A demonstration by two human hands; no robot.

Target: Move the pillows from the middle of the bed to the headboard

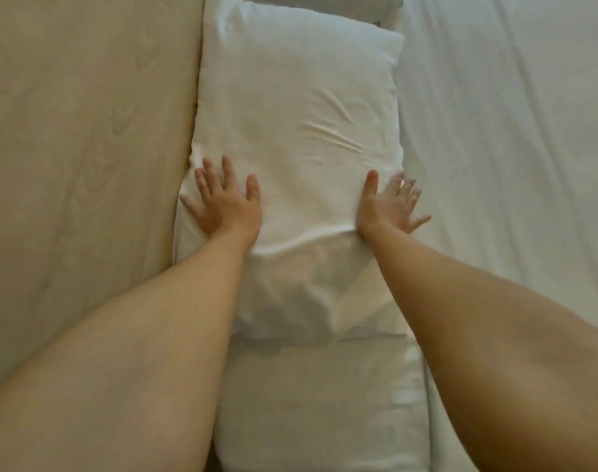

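A white pillow (297,107) lies lengthwise against the beige headboard (86,148), its long left edge touching the panel. The left hand (222,199) rests flat on the pillow's near left corner, fingers spread wide, holding nothing. The right hand (389,202) presses the near right corner, fingers splayed over the edge. A second white pillow (318,403) lies nearer the camera, partly under the first. The white bed sheet (512,131) extends to the right.
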